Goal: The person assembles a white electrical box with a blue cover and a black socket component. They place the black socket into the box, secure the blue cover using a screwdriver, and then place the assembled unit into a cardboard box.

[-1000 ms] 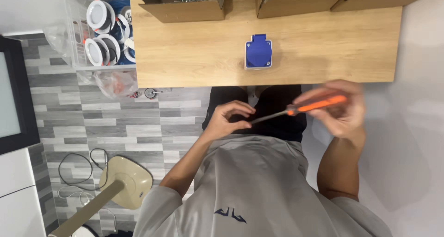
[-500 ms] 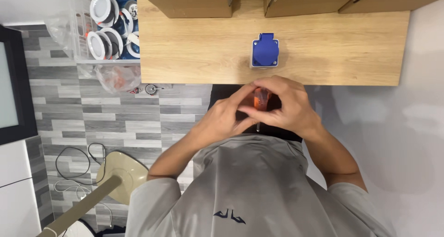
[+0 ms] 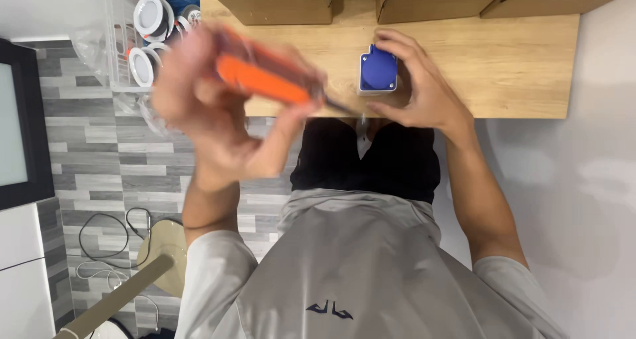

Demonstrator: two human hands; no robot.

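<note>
Gripping an orange-handled screwdriver [image 3: 265, 82], the left hand [image 3: 218, 114] is seen blurred at ten o'clock, raised toward the camera, its fingers closed around the handle and the dark shaft pointing toward two o'clock. The shaft's tip is seen just beside a blue socket housing [image 3: 378, 70], which stands on the wooden bench [image 3: 503, 67] near its front edge at twelve o'clock. The right hand [image 3: 424, 87] is cupped around the housing, thumb in front and fingers curled over its far side, holding it steady. Further off, at the bench's far edge, an open cardboard box [image 3: 278, 4] is filled with loose metal screws; a second cardboard box [image 3: 430, 1] beside it holds contents that cannot be made out. At eleven o'clock, off the bench, a clear plastic crate [image 3: 126, 54] is stacked with round white light fittings [image 3: 147, 14].
</note>
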